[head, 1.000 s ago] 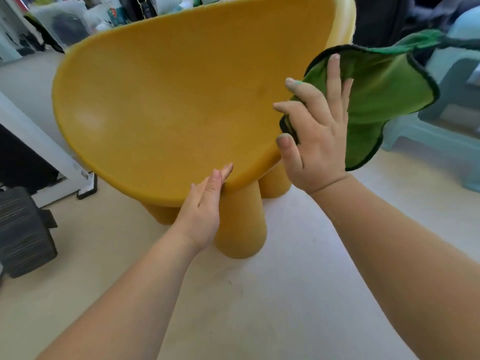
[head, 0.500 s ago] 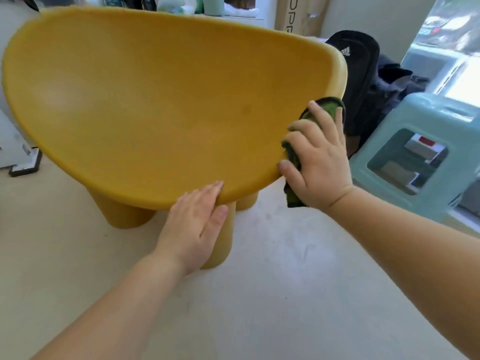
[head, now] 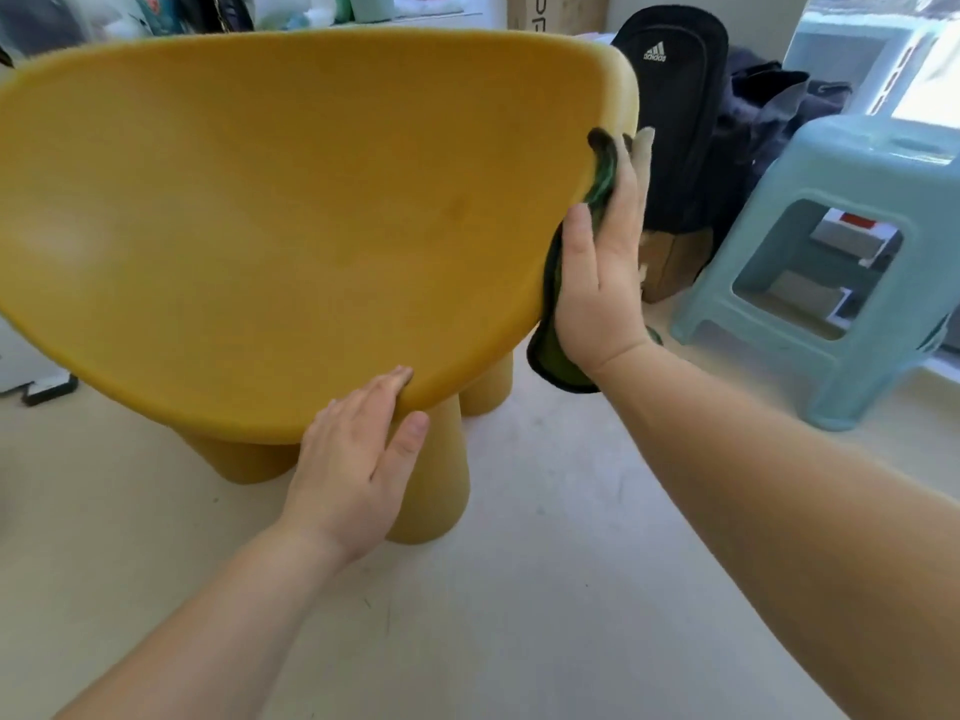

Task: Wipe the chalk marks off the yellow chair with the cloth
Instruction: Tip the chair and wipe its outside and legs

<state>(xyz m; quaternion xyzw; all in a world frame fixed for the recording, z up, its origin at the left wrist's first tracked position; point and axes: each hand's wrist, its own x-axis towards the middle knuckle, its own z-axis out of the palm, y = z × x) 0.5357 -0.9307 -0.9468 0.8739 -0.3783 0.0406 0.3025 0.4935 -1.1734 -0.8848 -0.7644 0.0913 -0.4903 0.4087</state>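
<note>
The yellow chair (head: 291, 215) fills the upper left, its wide scooped seat facing me on thick round legs. My left hand (head: 353, 459) lies flat against the seat's front rim, thumb on the front leg. My right hand (head: 602, 272) presses the green cloth (head: 558, 356) flat against the chair's right outer edge. Most of the cloth is hidden between palm and chair; a dark-edged corner sticks out above the fingers and a fold hangs below the wrist. I see no clear chalk marks on the seat.
A pale blue plastic stool (head: 831, 283) stands on the floor to the right. A black bag (head: 670, 111) and dark clothing lean behind the chair's right side. A cardboard box (head: 670, 262) sits by them. Clutter lines the back.
The cloth went from hanging spread out beside the chair to being pressed against its right edge. My right hand slid up and flattened there. My left hand moved further onto the front rim.
</note>
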